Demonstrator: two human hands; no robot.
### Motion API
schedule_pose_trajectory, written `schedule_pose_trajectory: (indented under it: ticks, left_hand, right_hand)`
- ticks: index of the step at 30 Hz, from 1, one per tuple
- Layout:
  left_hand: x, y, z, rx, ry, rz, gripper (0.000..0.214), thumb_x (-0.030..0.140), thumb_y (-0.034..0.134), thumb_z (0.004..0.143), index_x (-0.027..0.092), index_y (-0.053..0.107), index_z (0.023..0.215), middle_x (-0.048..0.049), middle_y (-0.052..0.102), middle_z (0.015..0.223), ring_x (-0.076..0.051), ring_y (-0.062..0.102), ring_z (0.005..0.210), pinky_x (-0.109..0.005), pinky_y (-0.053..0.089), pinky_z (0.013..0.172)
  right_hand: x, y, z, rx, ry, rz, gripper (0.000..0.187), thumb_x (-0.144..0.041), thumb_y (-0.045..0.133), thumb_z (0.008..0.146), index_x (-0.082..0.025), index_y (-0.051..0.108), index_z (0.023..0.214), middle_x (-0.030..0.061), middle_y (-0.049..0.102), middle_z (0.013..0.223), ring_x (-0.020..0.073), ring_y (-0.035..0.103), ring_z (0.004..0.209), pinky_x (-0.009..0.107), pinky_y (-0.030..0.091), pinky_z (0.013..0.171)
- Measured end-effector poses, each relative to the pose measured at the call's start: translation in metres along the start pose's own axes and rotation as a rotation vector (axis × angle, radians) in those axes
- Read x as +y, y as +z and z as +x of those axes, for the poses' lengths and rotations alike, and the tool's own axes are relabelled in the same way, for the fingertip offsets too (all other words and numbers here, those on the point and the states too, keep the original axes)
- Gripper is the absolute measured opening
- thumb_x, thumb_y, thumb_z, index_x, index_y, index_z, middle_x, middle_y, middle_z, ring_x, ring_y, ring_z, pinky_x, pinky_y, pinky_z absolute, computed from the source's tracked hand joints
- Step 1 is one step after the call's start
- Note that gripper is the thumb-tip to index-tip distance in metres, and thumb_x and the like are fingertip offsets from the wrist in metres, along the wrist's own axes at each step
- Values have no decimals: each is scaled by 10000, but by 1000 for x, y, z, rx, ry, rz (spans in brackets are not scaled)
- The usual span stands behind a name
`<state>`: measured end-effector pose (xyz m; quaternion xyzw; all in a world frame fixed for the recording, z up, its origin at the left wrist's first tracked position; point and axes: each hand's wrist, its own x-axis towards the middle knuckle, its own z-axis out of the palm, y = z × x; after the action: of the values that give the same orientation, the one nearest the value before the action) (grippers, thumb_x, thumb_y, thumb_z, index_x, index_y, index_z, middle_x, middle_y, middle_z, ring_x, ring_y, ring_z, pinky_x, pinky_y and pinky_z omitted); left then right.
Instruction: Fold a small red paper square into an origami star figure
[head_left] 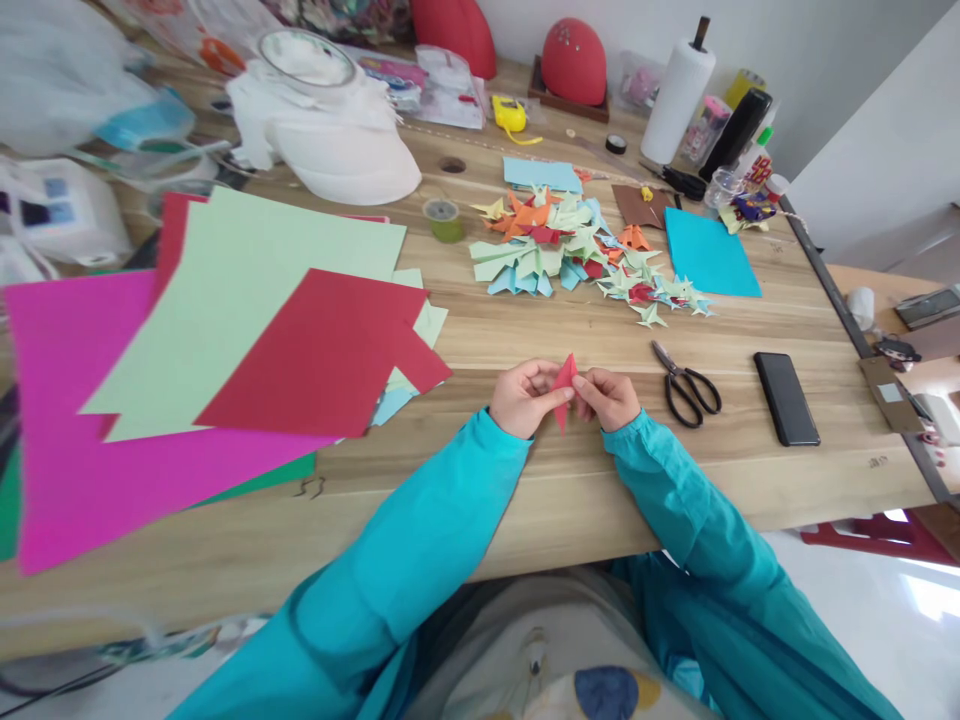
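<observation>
Between my two hands, just above the wooden table, is a small piece of folded red paper (567, 378) with pointed ends at top and bottom. My left hand (523, 397) pinches it from the left, thumb on the near face. From the other side, the fingertips of my right hand (611, 398) grip its right edge. Beyond the hands lies a pile of folded paper figures (536, 255) in green, orange, red and light blue. Black-handled scissors (686, 385) rest to the right of my right hand, their blades pointing away from me.
Large sheets of red paper (322, 350), pale green paper (217, 300) and magenta paper (82, 350) overlap on the left. A black phone (787, 398) lies at right, and blue paper (711, 252) behind it. A roll of tape (444, 220) and a white cap (337, 150) stand farther back.
</observation>
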<state>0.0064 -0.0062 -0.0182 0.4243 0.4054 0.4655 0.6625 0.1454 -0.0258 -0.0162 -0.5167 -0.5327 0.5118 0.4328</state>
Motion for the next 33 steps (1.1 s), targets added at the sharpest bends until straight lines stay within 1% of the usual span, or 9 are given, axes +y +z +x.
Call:
schedule_pose_trajectory:
  ticks: [5, 7, 9, 12, 14, 19, 23, 28, 33]
  left_hand:
    - [1, 2, 1, 18, -112, -193, 398, 401, 733, 579, 137, 625, 856, -41, 689, 742, -158, 639, 633, -285, 518, 571]
    - [1, 3, 0, 10, -123, -193, 393, 384, 742, 577, 136, 623, 857, -38, 687, 726, -153, 633, 602, -285, 517, 554]
    - [1, 3, 0, 22, -95, -149, 382, 353, 762, 558, 135, 624, 840, -29, 684, 698, -145, 627, 588, -279, 514, 562]
    - [-1, 4, 1, 48, -25, -72, 361, 337, 779, 533, 133, 634, 793, -26, 687, 700, -139, 627, 628, -268, 507, 611]
    - [0, 3, 1, 32, 9, -20, 361, 330, 785, 520, 130, 643, 785, -33, 693, 722, -141, 628, 650, -269, 503, 639]
    - [0, 0, 1, -30, 54, 52, 347, 302, 784, 522, 125, 650, 789, -18, 676, 643, -128, 607, 573, -263, 495, 594]
    - [-1, -2, 2, -90, -5, -21, 342, 303, 788, 516, 118, 639, 762, -11, 661, 593, -124, 599, 536, -260, 492, 567]
    - [-2, -3, 2, -102, -44, -67, 339, 270, 800, 500, 121, 640, 759, -7, 658, 570, -116, 593, 506, -245, 483, 537]
    - [-5, -4, 0, -175, -162, -252, 340, 228, 801, 491, 126, 664, 784, -16, 665, 584, -125, 598, 501, -262, 489, 540]
  right_hand:
    - [1, -3, 3, 210, -94, -57, 438, -567, 532, 734, -187, 453, 531, -44, 461, 382, 61, 364, 332, 202, 294, 354]
    - [0, -4, 5, 254, -87, -43, 451, -584, 529, 725, -192, 440, 521, -45, 448, 369, 63, 350, 318, 207, 275, 341]
    - [0, -3, 5, 260, -80, -52, 458, -589, 532, 720, -191, 440, 512, -40, 455, 369, 63, 352, 316, 209, 272, 338]
    - [2, 0, 5, 208, -81, -74, 453, -586, 535, 720, -186, 461, 520, -30, 484, 389, 65, 386, 331, 207, 299, 353]
    - [3, 3, 3, 157, -75, -70, 457, -602, 526, 717, -184, 477, 538, -29, 496, 401, 66, 403, 340, 205, 316, 359]
    - [0, 6, 0, 73, -57, -60, 474, -624, 492, 729, -181, 480, 557, -37, 482, 407, 62, 393, 342, 200, 324, 359]
    - [-6, 4, -1, -10, -41, -74, 511, -638, 433, 756, -172, 497, 558, -41, 453, 406, 57, 375, 334, 200, 314, 354]
    - [-9, 2, -1, -53, -65, -116, 536, -662, 444, 731, -167, 492, 532, -44, 430, 387, 52, 357, 342, 199, 316, 371]
    - [-8, 5, -3, -81, -32, -20, 533, -667, 428, 736, -178, 463, 526, -49, 420, 373, 48, 336, 316, 194, 282, 332]
